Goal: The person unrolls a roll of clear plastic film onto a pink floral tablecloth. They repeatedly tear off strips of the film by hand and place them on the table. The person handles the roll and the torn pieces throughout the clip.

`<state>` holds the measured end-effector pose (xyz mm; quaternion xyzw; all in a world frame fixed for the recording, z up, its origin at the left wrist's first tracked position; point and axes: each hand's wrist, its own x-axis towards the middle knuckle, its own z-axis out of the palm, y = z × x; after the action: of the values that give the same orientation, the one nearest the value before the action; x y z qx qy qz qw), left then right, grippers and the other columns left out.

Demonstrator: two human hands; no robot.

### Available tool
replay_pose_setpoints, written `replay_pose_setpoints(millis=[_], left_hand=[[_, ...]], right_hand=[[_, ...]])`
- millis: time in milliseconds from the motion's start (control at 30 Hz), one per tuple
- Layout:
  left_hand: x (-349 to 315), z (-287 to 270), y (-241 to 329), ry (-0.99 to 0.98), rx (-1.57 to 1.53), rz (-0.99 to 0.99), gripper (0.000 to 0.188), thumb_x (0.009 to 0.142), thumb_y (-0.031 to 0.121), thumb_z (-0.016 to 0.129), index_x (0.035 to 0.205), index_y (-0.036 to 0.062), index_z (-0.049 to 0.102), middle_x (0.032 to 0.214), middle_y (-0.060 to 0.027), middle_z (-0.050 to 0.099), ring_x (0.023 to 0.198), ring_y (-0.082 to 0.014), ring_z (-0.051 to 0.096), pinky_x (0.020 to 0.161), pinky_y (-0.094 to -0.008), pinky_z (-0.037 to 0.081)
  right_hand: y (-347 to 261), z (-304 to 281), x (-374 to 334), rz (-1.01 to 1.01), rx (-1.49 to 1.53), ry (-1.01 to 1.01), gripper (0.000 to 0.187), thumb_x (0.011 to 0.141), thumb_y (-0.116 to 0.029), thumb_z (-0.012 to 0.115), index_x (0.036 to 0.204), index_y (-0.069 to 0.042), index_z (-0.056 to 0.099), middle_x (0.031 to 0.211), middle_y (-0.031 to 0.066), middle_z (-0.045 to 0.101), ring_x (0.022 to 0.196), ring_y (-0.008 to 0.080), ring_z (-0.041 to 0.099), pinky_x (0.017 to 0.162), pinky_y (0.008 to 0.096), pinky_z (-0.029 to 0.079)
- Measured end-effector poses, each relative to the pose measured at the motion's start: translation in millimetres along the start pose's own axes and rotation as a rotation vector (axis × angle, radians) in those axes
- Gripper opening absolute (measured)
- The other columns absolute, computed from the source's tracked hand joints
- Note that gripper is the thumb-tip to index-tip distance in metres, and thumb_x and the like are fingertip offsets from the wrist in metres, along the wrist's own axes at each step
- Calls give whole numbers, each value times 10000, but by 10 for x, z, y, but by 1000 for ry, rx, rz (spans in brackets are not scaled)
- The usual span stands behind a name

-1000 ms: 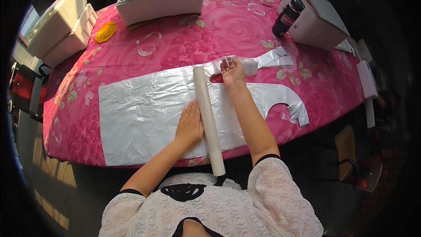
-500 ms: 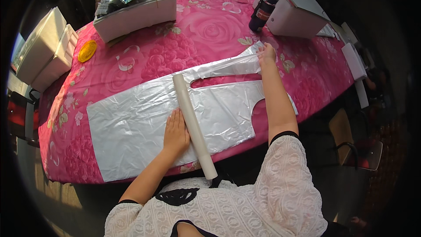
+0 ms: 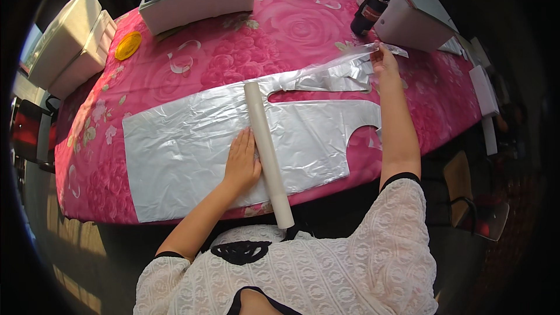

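A thin, shiny silvery plastic sheet (image 3: 175,151), cut with a long slot and a rounded notch like a disposable apron, lies spread over the table. My left hand (image 3: 242,160) rests flat on it, fingers stretched out, against a pale cardboard-like tube (image 3: 268,151). That tube lies across the sheet, its near end sticking out past the table edge toward me. At the sheet's far right corner my right hand (image 3: 385,61) pinches a narrow strip of the plastic, which is lifted and slopes back to the left.
A pink rose-patterned cloth (image 3: 303,23) covers the table. Toward the back stand a white foam box (image 3: 198,6) of packets, a dark flask (image 3: 372,9) and another white box (image 3: 408,20). A yellow lid (image 3: 128,45) and stacked foam boxes (image 3: 70,41) are left; a chair (image 3: 458,184) is right.
My right hand has moved farther out, raising the plastic strip and drawing it away from the rest of the sheet. My left hand stays flat beside the tube. The whole view has shifted slightly.
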<state>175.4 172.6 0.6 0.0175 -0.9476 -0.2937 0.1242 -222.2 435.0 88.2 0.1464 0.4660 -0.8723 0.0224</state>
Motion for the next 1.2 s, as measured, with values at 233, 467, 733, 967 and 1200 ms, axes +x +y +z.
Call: replay_pose_setpoints(millis=[233,467,733,967,1200], left_hand=[[135,-600,56,188,-351,26,570,785,47,568,1315,-4,364,1351,-192,384,1263,-327,363,1047,-400,282],[339,-1371,-152,-339,-1723,-405,802,861,641,317,1270,-45,397,1193,-182,525,1085,-243,544,931,-359,439],[-184,-1937,-1232,-539,-1059,-746,355,791,163,645,1045,-74,575,936,-145,649,799,-171,643,740,-279,506],[-433,-2026,-1413,-658,-579,-737,369,739,160,698,1033,-42,602,869,-107,662,760,-148,640,676,-245,496],[-587,-2268,-1662,-590,-603,-823,422,690,149,737,1042,-28,585,821,-53,651,751,-121,623,661,-225,487]], right_hand=[[-22,628,-946,-245,-88,-417,158,862,-48,543,995,-68,627,971,42,654,859,118,616,745,259,486],[1160,1374,-3281,-889,-913,-1152,218,747,3,625,948,-80,639,827,97,657,786,204,642,706,296,491],[2102,1233,-4136,-921,-852,-1571,529,691,-60,684,1184,-44,494,1248,137,476,1165,303,443,957,398,391],[1788,479,-3691,-807,-1255,-1442,504,749,-111,671,1217,-60,492,1304,127,452,1195,304,428,977,391,381],[1336,-182,-3281,-810,-1496,-1322,476,772,-182,644,1203,-36,504,1329,127,435,1243,304,390,1009,388,352]])
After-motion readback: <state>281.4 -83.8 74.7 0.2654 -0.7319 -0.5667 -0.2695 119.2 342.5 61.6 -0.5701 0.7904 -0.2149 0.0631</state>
